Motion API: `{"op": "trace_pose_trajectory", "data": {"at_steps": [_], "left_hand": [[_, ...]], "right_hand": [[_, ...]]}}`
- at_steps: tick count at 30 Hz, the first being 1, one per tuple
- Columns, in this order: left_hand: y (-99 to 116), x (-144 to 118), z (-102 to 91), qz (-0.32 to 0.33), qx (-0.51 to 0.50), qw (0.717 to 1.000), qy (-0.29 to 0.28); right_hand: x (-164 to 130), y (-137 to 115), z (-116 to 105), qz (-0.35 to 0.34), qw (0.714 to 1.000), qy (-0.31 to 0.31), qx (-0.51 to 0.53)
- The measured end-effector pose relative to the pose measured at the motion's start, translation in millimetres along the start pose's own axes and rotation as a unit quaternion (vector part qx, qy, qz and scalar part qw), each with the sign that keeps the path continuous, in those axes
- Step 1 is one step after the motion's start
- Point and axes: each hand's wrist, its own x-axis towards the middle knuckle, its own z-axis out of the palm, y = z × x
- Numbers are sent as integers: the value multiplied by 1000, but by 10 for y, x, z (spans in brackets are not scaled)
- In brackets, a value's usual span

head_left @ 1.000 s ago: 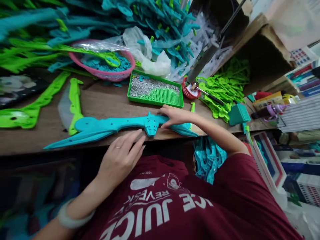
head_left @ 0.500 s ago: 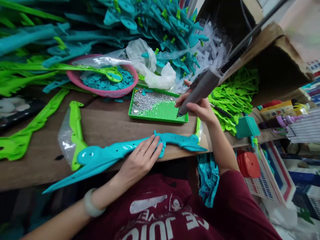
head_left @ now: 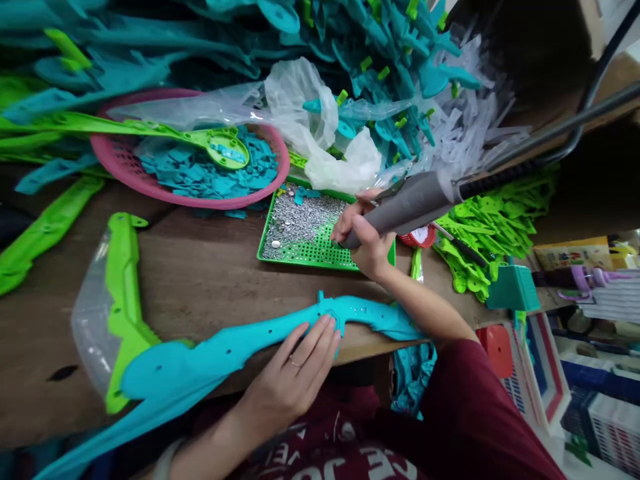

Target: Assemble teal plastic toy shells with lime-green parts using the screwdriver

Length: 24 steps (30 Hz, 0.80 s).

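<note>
My left hand (head_left: pixel 300 367) lies flat with its fingers stretched out on a long blue plastic part (head_left: pixel 240 347) at the front edge of the table. Under that part's left end is a bright green plastic piece (head_left: pixel 123 267) with a clear plastic panel. In my right hand (head_left: pixel 370 247) is a grey electric screwdriver (head_left: pixel 405 203), its cord running up to the right. The driver's tip points down left over a green tray (head_left: pixel 320 255) of small silver screws (head_left: pixel 297 223); the fingers hide the tip, so contact with the screws cannot be seen.
A pink basket (head_left: pixel 190 200) of small blue pieces stands at the back left. Behind it rises a heap of blue parts (head_left: pixel 200 47). Green parts (head_left: pixel 490 233) are piled on the right, near a teal basket (head_left: pixel 513 288) and a small red container (head_left: pixel 420 238).
My right hand has moved the electric screwdriver left over the tray, nearer the screws, and tilted it flatter. The left hand stays on the blue part. The whole view has shifted closer.
</note>
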Motion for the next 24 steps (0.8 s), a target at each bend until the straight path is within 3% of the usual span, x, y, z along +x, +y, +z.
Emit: {"op": "trace_pose_trajectory", "data": {"at_steps": [6, 10, 12, 14, 19, 24], "left_hand": [[-24, 19, -260, -69, -81, 993, -43], [-146, 12, -431, 25, -111, 991, -65], [-145, 39, -410, 49, -95, 991, -80], [-102, 72, -324, 21, -74, 993, -90], [27, 54, -127, -58, -73, 993, -76], [50, -16, -173, -87, -19, 995, -44]], "right_hand": [[23, -302, -287, -54, 995, 73, -28], [-136, -276, -359, -22, 998, 55, -16], [-230, -174, -359, 18, 1000, 14, -7], [-294, -73, -358, 26, 999, -15, 19], [-303, 64, -381, -11, 999, -27, 45], [-252, 141, -373, -55, 996, -41, 57]]}}
